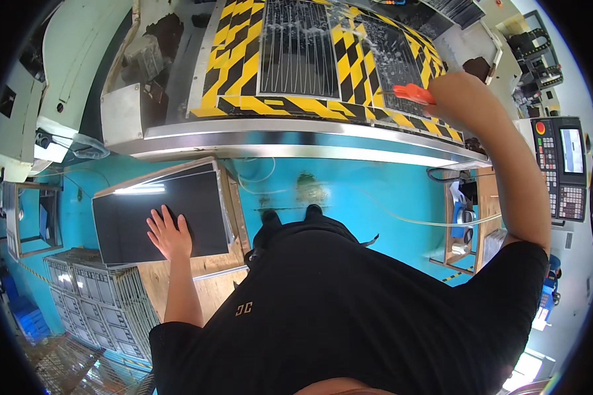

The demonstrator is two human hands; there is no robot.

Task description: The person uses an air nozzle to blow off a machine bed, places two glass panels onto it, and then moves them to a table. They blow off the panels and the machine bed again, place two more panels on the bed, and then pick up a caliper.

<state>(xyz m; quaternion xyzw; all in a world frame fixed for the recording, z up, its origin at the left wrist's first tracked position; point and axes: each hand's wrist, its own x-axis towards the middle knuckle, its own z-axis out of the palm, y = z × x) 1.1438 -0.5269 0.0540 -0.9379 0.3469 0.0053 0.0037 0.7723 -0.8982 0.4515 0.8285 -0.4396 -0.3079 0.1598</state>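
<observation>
My left hand [170,236] lies flat with fingers spread on a glossy black sheet [128,230]. That sheet tops a stack on a wooden stand to my left. Raised over the right part of the machine bed, my right hand [460,99] is closed around a red air blow gun [413,94], which points left. Below it is a dark wet panel [395,62] framed by yellow-and-black striped tape. A second dark panel [298,52], with wavy pale lines across it, sits to the left on the same bed.
A metal ledge [296,139] runs along the machine's front. At the right are a control panel [561,168] with a red button and a wooden stand [484,214]. Stacked grey crates [92,299] stand at the lower left. A thin hose [441,224] crosses above the blue floor.
</observation>
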